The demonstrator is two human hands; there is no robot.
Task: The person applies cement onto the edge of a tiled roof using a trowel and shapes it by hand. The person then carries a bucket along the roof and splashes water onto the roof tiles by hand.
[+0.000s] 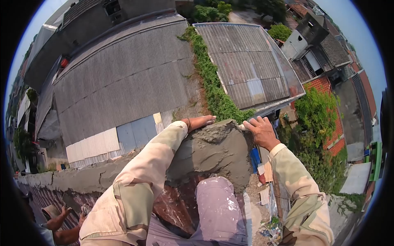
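Note:
A thick mass of wet grey mortar covers the end of the wall in front of me. My left hand lies along its far top edge with fingers stretched out, palm hidden. At the right corner of the mortar is my right hand, fingers bent and pressed together. Something small and whitish shows between its fingertips and the mortar, too small to name. My knee, in paint-spotted purple-grey trousers, rests close below the mortar, beside a reddish-brown smeared surface.
A mortar-topped wall runs left; another person's hands are beside it. Beyond and below lie a corrugated roof, a second roof and green creepers. To the right the ground drops away, with debris far below.

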